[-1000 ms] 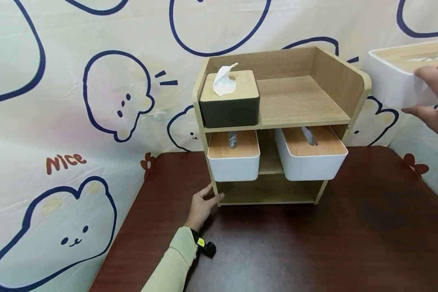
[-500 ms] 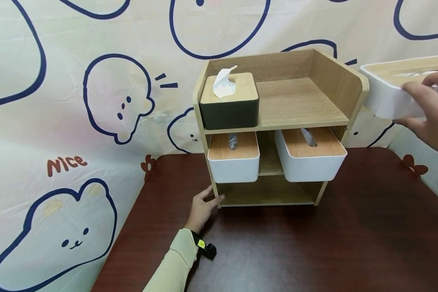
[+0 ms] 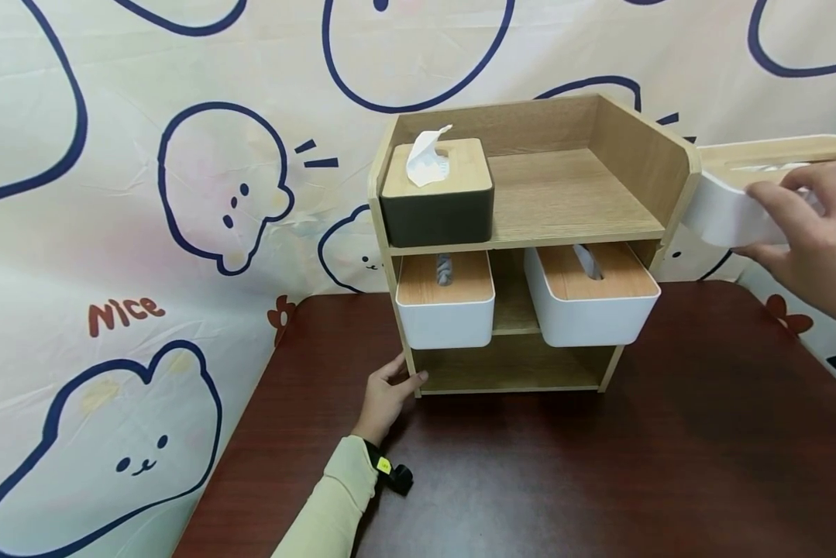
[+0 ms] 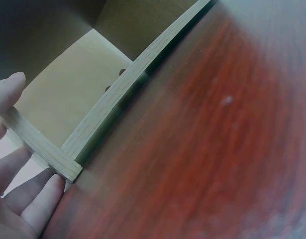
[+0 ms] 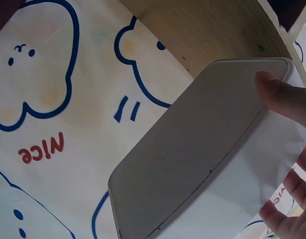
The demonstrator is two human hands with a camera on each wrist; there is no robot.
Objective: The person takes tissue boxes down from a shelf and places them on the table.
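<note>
A wooden desktop shelf (image 3: 564, 190) stands on the table. My left hand (image 3: 387, 394) pinches the bottom of its left side panel; in the left wrist view the thumb lies inside the panel (image 4: 41, 142) and the fingers outside. At the far right, my right hand (image 3: 818, 221) grips a white tissue box (image 3: 727, 211) with a pale wooden lid, held in the air beside the shelf's right side. The right wrist view shows the box's flat underside (image 5: 187, 139), with the thumb on it and the fingers round the far side.
A dark tissue box (image 3: 437, 217) with tissue sticking out sits at the left of the top shelf. Two white tissue boxes, a smaller one (image 3: 445, 325) and a wider one (image 3: 599, 322), jut out from the middle level. The dark red table (image 3: 529, 480) meets a cartoon-printed backdrop (image 3: 201, 325).
My right hand has moved down and left with the tissue box, bringing it nearer the shelf's right side. The left hand stays where it was on the shelf.
</note>
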